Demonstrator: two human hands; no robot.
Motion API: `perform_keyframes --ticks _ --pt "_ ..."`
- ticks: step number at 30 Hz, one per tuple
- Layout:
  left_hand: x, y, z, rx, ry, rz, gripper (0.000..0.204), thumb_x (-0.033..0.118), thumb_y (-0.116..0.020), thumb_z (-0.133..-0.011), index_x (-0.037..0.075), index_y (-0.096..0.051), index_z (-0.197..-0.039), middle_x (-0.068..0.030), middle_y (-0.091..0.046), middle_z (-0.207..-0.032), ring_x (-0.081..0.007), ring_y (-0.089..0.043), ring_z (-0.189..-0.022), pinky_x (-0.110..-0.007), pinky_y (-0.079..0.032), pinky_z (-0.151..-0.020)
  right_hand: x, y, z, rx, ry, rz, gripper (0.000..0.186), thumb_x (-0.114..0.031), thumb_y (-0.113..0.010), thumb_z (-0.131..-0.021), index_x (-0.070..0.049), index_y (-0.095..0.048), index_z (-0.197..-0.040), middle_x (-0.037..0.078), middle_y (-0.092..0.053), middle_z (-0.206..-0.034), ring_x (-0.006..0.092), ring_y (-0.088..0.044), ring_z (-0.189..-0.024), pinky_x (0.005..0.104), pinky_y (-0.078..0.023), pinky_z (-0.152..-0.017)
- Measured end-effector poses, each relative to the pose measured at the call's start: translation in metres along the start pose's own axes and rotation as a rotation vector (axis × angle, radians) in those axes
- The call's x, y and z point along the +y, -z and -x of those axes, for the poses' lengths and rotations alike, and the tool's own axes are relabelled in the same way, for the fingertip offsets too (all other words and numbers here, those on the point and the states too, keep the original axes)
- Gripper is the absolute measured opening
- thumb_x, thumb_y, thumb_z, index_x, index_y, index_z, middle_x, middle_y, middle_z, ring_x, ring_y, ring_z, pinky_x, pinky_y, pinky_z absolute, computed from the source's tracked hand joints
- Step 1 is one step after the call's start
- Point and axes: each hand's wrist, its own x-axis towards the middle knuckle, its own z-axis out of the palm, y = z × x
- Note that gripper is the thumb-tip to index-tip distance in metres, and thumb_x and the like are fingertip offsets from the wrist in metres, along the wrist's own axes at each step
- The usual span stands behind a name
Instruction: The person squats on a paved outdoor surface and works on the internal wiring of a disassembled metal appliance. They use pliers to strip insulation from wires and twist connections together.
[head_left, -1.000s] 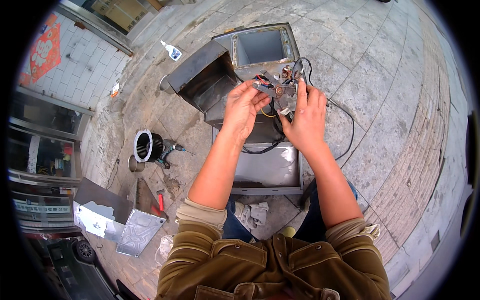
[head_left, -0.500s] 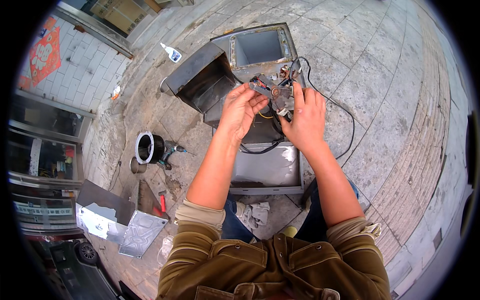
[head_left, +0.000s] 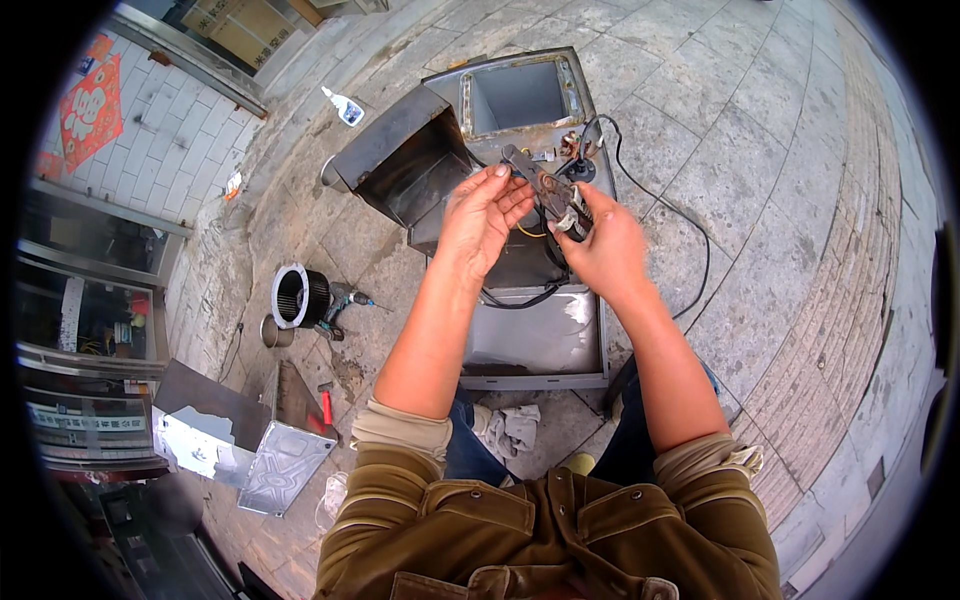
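Gripping dull metal pliers (head_left: pixel 540 176), curled right hand (head_left: pixel 605 245), boxy rust-stained housing (head_left: pixel 530 140)

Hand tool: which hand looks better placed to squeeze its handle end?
Likely the right hand: it is wrapped around the handle end of the hand tool, while the left hand has its fingertips near the opposite end.

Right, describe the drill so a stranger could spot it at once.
From the big metal box with the square opening, go left and down to the black, pale-rimmed fan wheel. The drill lies just right of the wheel. Unlike that round neighbour, it is teal and black, with its narrow end pointing right.
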Motion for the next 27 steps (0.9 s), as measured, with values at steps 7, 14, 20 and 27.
perform_keyframes --ticks 7,14,20,27 --pt "0.004 -0.004 0.000 0.037 -0.032 -0.015 0.013 0.015 -0.057 -0.092 0.003 -0.060 -0.094 -0.0107 -0.066 -0.091 -0.0229 -0.066 -0.089 -0.033 -0.055 -0.076 0.047 0.035 -0.024 0.480 -0.846 -1.569 0.029 -0.027 -0.063 -0.086 -0.005 -0.055 -0.103 0.005 -0.059 -0.079 0.0193 -0.058 -0.073 0.0281 -0.044 -0.072" --pt "0.002 -0.026 0.000 0.061 -0.115 -0.275 0.012 0.017 -0.058 -0.092 0.006 -0.060 -0.095 -0.0076 -0.066 -0.092 -0.0177 -0.065 -0.088 -0.028 -0.052 -0.073 0.053 0.033 -0.016 0.343 -0.647 -1.071 0.030 -0.019 -0.063 -0.085 -0.002 -0.055 -0.109 0.008 -0.061 -0.085 0.0194 -0.061 -0.079 0.0280 -0.047 -0.071" --pt "0.004 -0.030 0.003 0.062 -0.285 -0.631 0.014 0.018 -0.057 -0.093 0.005 -0.059 -0.099 -0.0048 -0.065 -0.093 -0.0135 -0.064 -0.087 -0.026 -0.049 -0.074 0.033 0.043 -0.015 -0.030 -0.539 -1.167 0.048 -0.020 -0.072 -0.077 0.003 -0.056 -0.115 0.009 -0.063 -0.089 0.0177 -0.060 -0.079 0.0283 -0.047 -0.075" --pt "0.012 -0.021 0.014 0.020 -0.359 -0.769 0.018 0.020 -0.057 -0.094 0.003 -0.058 -0.100 -0.0044 -0.065 -0.095 -0.0124 -0.063 -0.087 -0.025 -0.047 -0.075 0.015 0.032 -0.018 0.045 -0.045 -0.096 0.074 -0.028 -0.080 -0.067 0.010 -0.050 -0.123 0.025 -0.063 -0.105 0.0321 -0.062 -0.101 0.0350 -0.046 -0.089"
